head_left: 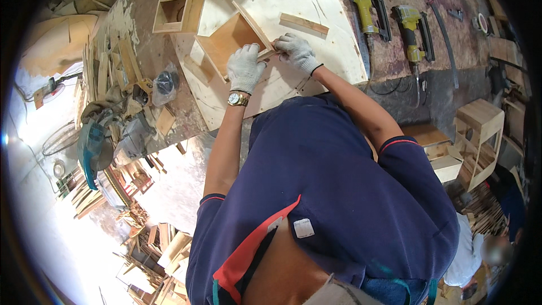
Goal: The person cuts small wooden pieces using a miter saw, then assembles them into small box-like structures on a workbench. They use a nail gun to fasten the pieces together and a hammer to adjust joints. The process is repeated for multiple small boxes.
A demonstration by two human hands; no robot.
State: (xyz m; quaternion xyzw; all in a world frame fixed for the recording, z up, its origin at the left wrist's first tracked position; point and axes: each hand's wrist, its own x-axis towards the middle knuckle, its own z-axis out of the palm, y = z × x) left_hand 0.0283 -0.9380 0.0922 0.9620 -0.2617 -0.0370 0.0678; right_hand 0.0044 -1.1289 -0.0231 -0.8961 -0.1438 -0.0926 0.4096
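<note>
An open wooden box with thin sides lies tilted on a pale plywood sheet. My left hand, in a white knit glove, is closed over the box's near edge. At the box's right corner, my gloved right hand has its fingers pinched together on the wood; its fingertips are partly hidden. A short wooden strip rests just beyond my right hand. Left of the box lies another small piece of wood. A second, smaller box stands at the far left of the sheet.
Two yellow-green nail guns lie to the right beside a metal ruler. On the left are a teal power saw, a plastic bag and wood offcuts. A wooden frame cabinet and a person are at the right.
</note>
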